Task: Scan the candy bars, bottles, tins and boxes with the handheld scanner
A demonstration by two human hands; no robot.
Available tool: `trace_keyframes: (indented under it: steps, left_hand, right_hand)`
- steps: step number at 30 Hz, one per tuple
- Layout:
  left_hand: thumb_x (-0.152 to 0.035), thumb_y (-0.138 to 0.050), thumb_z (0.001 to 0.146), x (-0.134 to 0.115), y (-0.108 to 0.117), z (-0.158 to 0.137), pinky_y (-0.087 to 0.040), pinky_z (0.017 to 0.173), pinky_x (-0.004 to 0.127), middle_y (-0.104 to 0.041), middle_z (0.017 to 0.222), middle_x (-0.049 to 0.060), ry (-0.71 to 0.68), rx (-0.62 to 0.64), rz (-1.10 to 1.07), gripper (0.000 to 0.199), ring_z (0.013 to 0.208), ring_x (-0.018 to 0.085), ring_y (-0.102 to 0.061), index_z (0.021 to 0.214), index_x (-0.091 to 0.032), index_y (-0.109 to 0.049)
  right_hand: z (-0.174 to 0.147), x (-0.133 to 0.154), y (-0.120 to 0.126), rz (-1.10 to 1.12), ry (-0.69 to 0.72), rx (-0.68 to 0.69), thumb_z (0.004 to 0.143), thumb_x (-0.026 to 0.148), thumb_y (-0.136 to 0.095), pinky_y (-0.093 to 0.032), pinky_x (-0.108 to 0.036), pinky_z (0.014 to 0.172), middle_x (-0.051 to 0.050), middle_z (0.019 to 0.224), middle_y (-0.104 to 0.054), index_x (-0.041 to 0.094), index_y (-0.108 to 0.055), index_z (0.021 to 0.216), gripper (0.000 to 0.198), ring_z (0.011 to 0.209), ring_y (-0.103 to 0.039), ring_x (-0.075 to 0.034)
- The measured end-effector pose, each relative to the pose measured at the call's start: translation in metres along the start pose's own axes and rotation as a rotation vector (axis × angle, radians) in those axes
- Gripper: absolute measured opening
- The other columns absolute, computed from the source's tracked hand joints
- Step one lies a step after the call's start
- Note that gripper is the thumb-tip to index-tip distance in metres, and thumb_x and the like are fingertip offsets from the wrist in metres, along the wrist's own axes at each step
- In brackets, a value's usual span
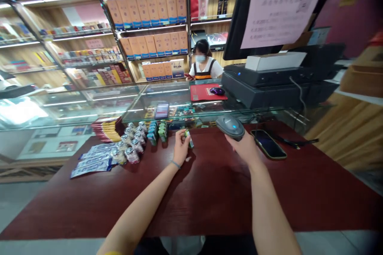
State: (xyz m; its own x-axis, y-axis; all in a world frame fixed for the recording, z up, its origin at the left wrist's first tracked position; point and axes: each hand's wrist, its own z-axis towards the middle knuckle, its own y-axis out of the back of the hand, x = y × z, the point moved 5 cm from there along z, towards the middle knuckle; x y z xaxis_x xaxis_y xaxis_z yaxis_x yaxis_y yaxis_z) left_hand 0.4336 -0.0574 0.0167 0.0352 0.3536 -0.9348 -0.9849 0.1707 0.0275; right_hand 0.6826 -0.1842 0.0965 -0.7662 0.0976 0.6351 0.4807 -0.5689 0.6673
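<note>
I have both forearms reaching in over the near edge of a dark red table (206, 203), the hands well apart. On the left lie blue-and-white packets (92, 161), with clear-topped jars (131, 143) standing in rows just beyond. My left hand (180, 149) pinches a small green box (189, 139) between thumb and fingers, near the middle of the far part of the table. My right hand (245, 147) is wrapped around a dark scanner (231, 126) with a blue light showing; I can't make out its trigger. A phone (268, 144) lies flat just right of that hand. Left of the green box I see upright rows of teal boxes (152, 132) and green boxes (162, 131). Farther off, a glass counter (143, 103) carries a mouse (217, 91) on a red mat (200, 93); behind it, a co-worker (206, 67) sits before stocked shelves (152, 28).
</note>
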Motion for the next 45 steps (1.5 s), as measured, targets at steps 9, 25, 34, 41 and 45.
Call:
trace_keyframes:
  steps: [9,25,34,41,45]
  left_hand:
    - [-0.043,-0.062,0.094,-0.002,0.119,-0.019,-0.050,0.078,0.025,-0.068,0.097,0.003,0.127,-0.076,-0.048,0.042,0.087,0.014,-0.063,0.130,-0.022,-0.054]
    - [-0.052,-0.060,0.095,0.004,0.138,-0.017,-0.051,0.064,0.024,-0.070,0.098,0.006,0.232,-0.200,-0.082,0.051,0.080,0.015,-0.066,0.135,-0.022,-0.053]
    - [-0.039,-0.074,0.087,-0.007,0.139,-0.022,-0.055,0.082,0.028,-0.066,0.099,0.003,-0.066,-0.291,0.103,0.049,0.087,0.014,-0.066,0.130,-0.021,-0.057]
    - [-0.028,-0.075,0.085,0.002,0.131,-0.022,-0.056,0.097,0.038,-0.072,0.112,0.011,-0.032,-0.354,0.262,0.034,0.104,0.022,-0.071,0.116,-0.017,-0.065]
    - [-0.024,-0.075,0.086,0.002,0.125,-0.021,-0.056,0.096,0.037,-0.074,0.111,0.011,0.027,-0.313,0.392,0.028,0.105,0.023,-0.072,0.112,-0.018,-0.065]
  right_hand:
    - [-0.021,0.060,-0.048,0.103,0.189,0.267,0.079,0.038,-0.068,-0.054,-0.035,0.076,-0.006,0.099,-0.079,0.027,-0.058,0.124,0.047,0.096,-0.076,-0.032]
    - [-0.068,0.109,-0.095,-0.201,0.554,0.583,0.080,0.033,-0.066,-0.044,-0.032,0.063,-0.008,0.089,-0.081,0.025,-0.059,0.109,0.031,0.086,-0.078,-0.035]
    - [-0.059,0.104,-0.087,-0.222,0.506,0.509,0.080,0.032,-0.068,-0.044,-0.031,0.062,-0.003,0.089,-0.080,0.026,-0.054,0.119,0.042,0.083,-0.078,-0.033]
    - [-0.048,0.090,-0.088,-0.205,0.400,0.482,0.080,0.037,-0.066,-0.049,-0.034,0.066,-0.007,0.091,-0.080,0.023,-0.056,0.126,0.048,0.088,-0.078,-0.035]
    - [-0.046,0.087,-0.088,-0.124,0.354,0.490,0.079,0.038,-0.065,-0.050,-0.033,0.068,-0.005,0.091,-0.080,0.025,-0.059,0.126,0.049,0.090,-0.078,-0.033]
